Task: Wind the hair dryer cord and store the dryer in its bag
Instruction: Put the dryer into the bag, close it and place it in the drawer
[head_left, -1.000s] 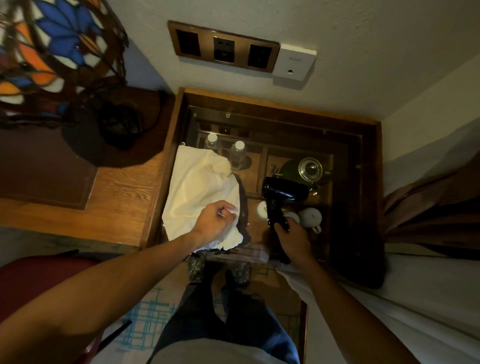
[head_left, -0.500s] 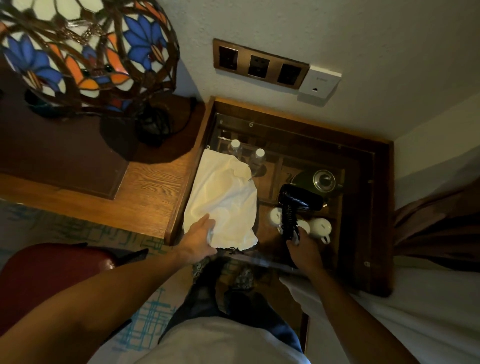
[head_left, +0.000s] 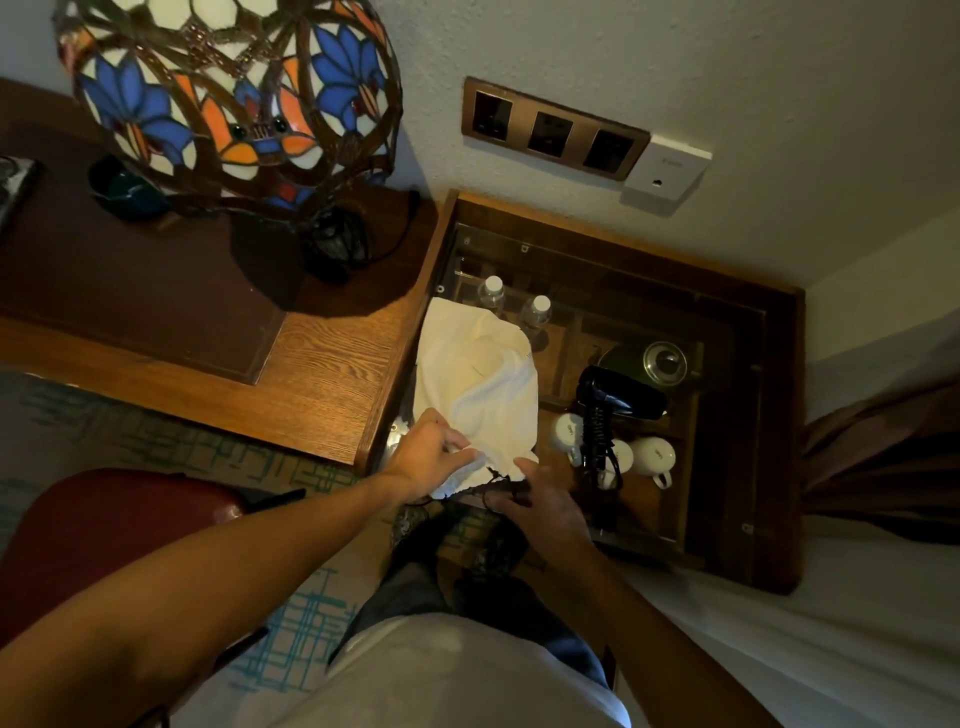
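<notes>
I observe a glass-topped wooden table (head_left: 737, 332) set in the corner, with a white cloth drawstring bag (head_left: 475, 384) lying flat on its left portion. The left hand (head_left: 428, 457) is closed on the bag's near hem, pinching the gathered fabric between thumb and fingers. The right hand (head_left: 545, 506) sits just beside it at the bag's mouth, fingers spread and loosely open; it appears to touch the dark drawstring (head_left: 496, 480) there, though the light is too poor for me to confirm a grip. The black hair dryer (head_left: 618, 397) lies on the glass to the right of the bag, apart from both hands, its nozzle end pointing right and its handle toward the near edge. Its black cord (head_left: 597, 441) is wound around the handle, with a loop hanging off the lower end. Beneath the glass I note two clear water bottles with white caps (head_left: 514, 301), three white mugs (head_left: 652, 457) and a dark kettle with a metal lid (head_left: 660, 361). A stained-glass lamp with blue and orange flowers (head_left: 234, 98) stands on the adjoining wooden desk (head_left: 332, 379) at left. A copper-coloured socket panel (head_left: 553, 130) is fixed to the wall above.
</notes>
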